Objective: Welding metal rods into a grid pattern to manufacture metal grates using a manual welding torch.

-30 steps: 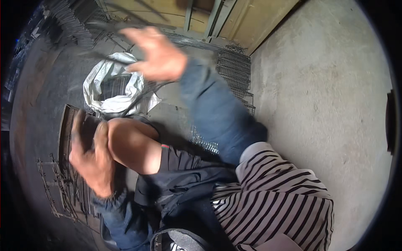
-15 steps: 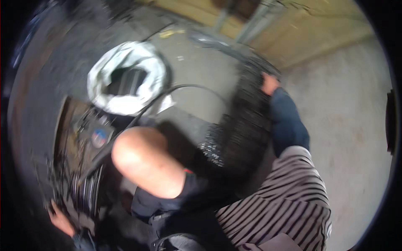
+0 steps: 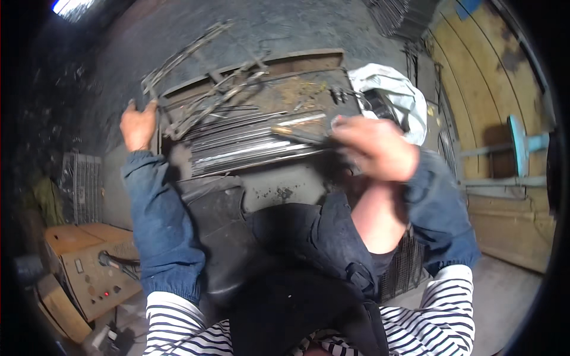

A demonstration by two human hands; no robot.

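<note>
Currently the right hand (image 3: 380,147) is closed round a brass-tipped tool (image 3: 304,137), pointing left above the metal rods (image 3: 237,148) — the left hand (image 3: 139,127), half-curled, is at the metal frame (image 3: 228,95), its grip unclear.

Dim left, glaring lamp (image 3: 73,8), curved edges

Head swung left to face the tray (image 3: 312,63); right hand (image 3: 380,148) gone from mesh stack (image 3: 401,273), now above rods (image 3: 243,145), gripping dark tool (image 3: 304,137)
</note>
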